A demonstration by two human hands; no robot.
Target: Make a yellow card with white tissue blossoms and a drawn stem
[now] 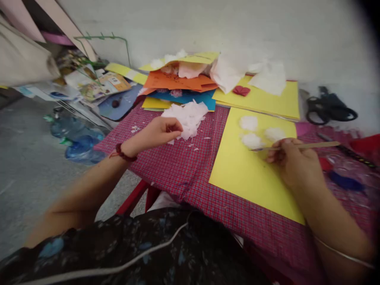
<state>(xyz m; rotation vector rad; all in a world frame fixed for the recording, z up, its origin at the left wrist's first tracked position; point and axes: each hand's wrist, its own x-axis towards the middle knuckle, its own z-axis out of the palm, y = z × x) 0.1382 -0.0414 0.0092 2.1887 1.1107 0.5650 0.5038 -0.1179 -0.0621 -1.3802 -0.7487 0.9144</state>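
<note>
L hand pinching, fingertips closed at edge of white scraps on counter; can't tell if a scrap's held. R hand pinching thin stick, tip pointing by white puffs lying on yellow sheet.

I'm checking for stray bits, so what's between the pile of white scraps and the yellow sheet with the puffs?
In the head view, checked tablecloth with a few loose white bits near the pile.
</note>
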